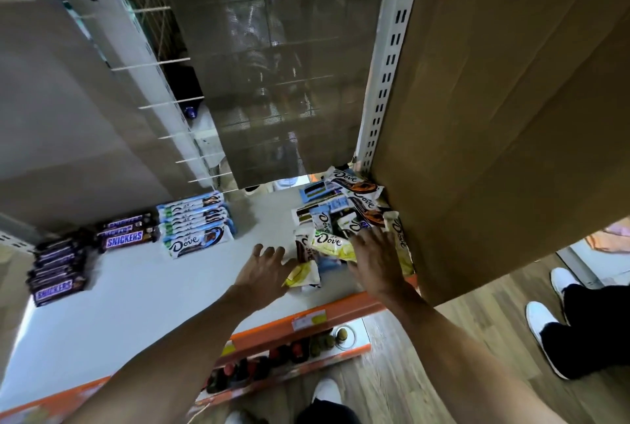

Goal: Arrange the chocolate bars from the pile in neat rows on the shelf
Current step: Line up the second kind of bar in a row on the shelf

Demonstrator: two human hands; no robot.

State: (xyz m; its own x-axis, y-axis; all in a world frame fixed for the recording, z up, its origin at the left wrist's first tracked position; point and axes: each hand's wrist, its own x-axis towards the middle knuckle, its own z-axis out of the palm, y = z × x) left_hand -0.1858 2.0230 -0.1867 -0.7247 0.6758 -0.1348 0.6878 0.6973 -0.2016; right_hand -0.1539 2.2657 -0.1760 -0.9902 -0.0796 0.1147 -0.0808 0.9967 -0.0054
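Note:
A loose pile of Dove chocolate bars (344,219) lies at the right end of the white shelf (143,287), against a cardboard panel. My right hand (376,253) rests flat on the pile's near side, fingers spread over yellow and white wrappers. My left hand (267,265) hovers with spread fingers just left of the pile, next to a yellow Dove bar (303,275) at the pile's front. Further left stands a neat row of blue-and-white Dove bars (196,224). Two rows of Snickers bars (128,231) (58,272) lie left of that.
A large cardboard panel (504,117) walls off the shelf's right side. The shelf's orange front edge (306,318) runs below my arms, with bottles (272,359) on a lower shelf. Another person's white shoes and dark trousers (572,321) stand on the wooden floor at right.

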